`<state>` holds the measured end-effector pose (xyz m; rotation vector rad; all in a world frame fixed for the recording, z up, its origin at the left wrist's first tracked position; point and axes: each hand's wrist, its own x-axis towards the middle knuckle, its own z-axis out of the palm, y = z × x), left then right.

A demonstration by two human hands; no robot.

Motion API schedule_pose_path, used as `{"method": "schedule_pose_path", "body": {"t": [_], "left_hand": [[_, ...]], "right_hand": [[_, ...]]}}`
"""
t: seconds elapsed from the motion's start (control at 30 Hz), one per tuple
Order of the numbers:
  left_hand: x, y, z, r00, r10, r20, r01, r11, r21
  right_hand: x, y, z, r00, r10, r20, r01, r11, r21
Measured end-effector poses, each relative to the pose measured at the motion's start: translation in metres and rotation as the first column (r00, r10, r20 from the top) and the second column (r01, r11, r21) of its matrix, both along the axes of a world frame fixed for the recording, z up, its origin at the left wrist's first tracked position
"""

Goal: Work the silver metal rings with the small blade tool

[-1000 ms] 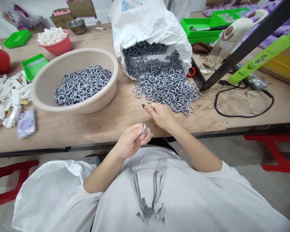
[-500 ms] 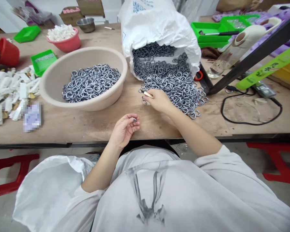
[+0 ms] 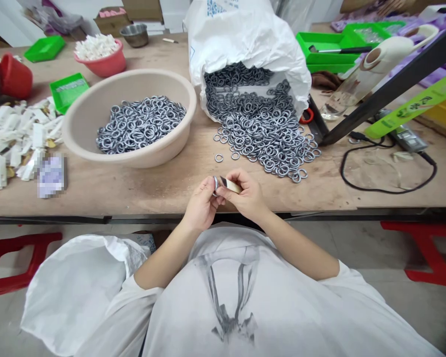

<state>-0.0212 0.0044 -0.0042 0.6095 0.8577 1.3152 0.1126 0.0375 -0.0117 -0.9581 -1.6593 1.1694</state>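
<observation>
Above the table's front edge, my left hand (image 3: pixel 202 204) pinches a grey metallic ring (image 3: pixel 215 185) between thumb and fingers. My right hand (image 3: pixel 247 196) is closed around a short pale-handled tool (image 3: pixel 232 185) with a dark slanted tip, which points at the ring. Whether the tip touches the ring I cannot tell. Both hands meet at the fingertips. Beyond them, a pile of grey rings (image 3: pixel 271 141) spills out of a white sack (image 3: pixel 245 42) lying on its side. To the left, a beige basin (image 3: pixel 130 159) holds many similar rings (image 3: pixel 141 124).
Left on the table (image 3: pixel 152 191) lie white plastic pieces (image 3: pixel 17 136), a green tray (image 3: pixel 69 94) and a red bowl (image 3: pixel 100 67). At right are a black bar (image 3: pixel 386 82), a bottle (image 3: pixel 371 69) and a looped cable (image 3: pixel 375 187). Another person's hand (image 3: pixel 394 6) shows at the back.
My right hand has moved from the ring pile back toward me, with the pale-handled tool, and joined my left hand. The left hand has shifted slightly right, and a ring now shows in it.
</observation>
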Motion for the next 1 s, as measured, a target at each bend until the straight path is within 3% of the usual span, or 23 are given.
{"method": "schedule_pose_path", "body": {"t": [0.13, 0.27, 0.4, 0.6, 0.73, 0.9, 0.97, 1.0], "left_hand": [[-0.006, -0.001, 0.005, 0.999, -0.025, -0.035, 0.027, 0.999, 0.044], [-0.006, 0.000, 0.007, 0.999, -0.038, -0.024, 0.038, 0.999, 0.012], [-0.005, -0.003, 0.005, 0.997, -0.073, 0.000, 0.073, 0.997, 0.003], [-0.012, -0.014, 0.008, 0.961, -0.275, -0.026, 0.275, 0.945, 0.178], [-0.022, -0.009, 0.005, 0.990, -0.128, -0.053, 0.134, 0.983, 0.128], [-0.035, 0.003, 0.000, 0.999, 0.001, -0.036, -0.001, 1.000, 0.008], [-0.040, 0.007, -0.001, 0.998, 0.052, -0.027, -0.053, 0.998, -0.035], [-0.042, 0.008, -0.002, 0.997, 0.079, -0.024, -0.080, 0.995, -0.055]], "right_hand": [[0.011, -0.002, 0.018, 0.966, 0.040, 0.257, -0.091, 0.978, 0.189], [0.011, -0.009, 0.028, 0.905, -0.007, 0.425, -0.145, 0.935, 0.324], [0.010, -0.009, 0.026, 0.883, -0.023, 0.469, -0.151, 0.932, 0.330], [0.014, 0.029, 0.012, 0.816, -0.102, 0.569, -0.004, 0.983, 0.182], [0.001, 0.060, 0.016, 0.664, -0.202, 0.720, 0.047, 0.972, 0.229], [-0.024, 0.088, 0.015, 0.484, -0.172, 0.858, -0.048, 0.974, 0.223], [-0.024, 0.092, 0.013, 0.499, -0.172, 0.849, -0.039, 0.975, 0.220], [-0.022, 0.091, 0.012, 0.547, -0.156, 0.822, -0.028, 0.979, 0.204]]}}
